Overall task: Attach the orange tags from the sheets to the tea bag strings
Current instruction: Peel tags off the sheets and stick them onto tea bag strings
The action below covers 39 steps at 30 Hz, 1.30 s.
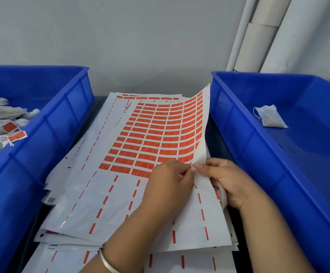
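Note:
A white sheet covered with rows of orange tags lies on a stack of sheets between two blue crates. Its right edge is lifted and curls upward. My left hand pinches at the sheet's lifted edge near the lowest orange tags. My right hand faces it, fingertips meeting the left ones, and holds a white tea bag mostly hidden under its palm. One loose tea bag with a string lies in the right crate. The left crate holds a heap of tea bags, some with orange tags attached.
The left blue crate and the right blue crate flank the stack closely. More sheets with red dashed lines lie underneath toward me. White rolls lean against the grey wall at the back right.

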{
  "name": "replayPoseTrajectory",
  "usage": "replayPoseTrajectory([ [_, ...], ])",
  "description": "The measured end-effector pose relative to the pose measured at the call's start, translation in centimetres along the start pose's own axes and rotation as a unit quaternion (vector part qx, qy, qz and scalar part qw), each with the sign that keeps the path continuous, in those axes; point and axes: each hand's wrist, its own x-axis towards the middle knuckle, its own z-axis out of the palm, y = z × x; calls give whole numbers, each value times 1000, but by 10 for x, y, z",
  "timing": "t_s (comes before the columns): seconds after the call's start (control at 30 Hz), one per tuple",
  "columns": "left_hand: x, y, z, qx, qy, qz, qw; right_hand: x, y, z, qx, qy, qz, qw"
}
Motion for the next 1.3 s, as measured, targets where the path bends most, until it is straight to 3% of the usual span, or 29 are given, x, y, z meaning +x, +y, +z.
replayPoseTrajectory([
  [0.27, 1, 3, -4, -142, -25, -84, 986, 1, 1, -2, -12, 5, 7, 1000],
  [0.5, 5, 5, -7, -120, 33, -93, 988, 0, 0, -3, -9, 4, 15, 1000],
  [0.9, 9, -1, -7, -132, 40, -113, 984, -2, -3, -2, 0, 10, 20, 1000],
  [1.07, 18, -5, -6, -226, 96, -219, 944, -5, -2, -3, -46, 76, 8, 996],
  [1.3, 24, -17, -4, -299, 206, -283, 888, -9, -8, -4, -84, 219, -61, 970],
])
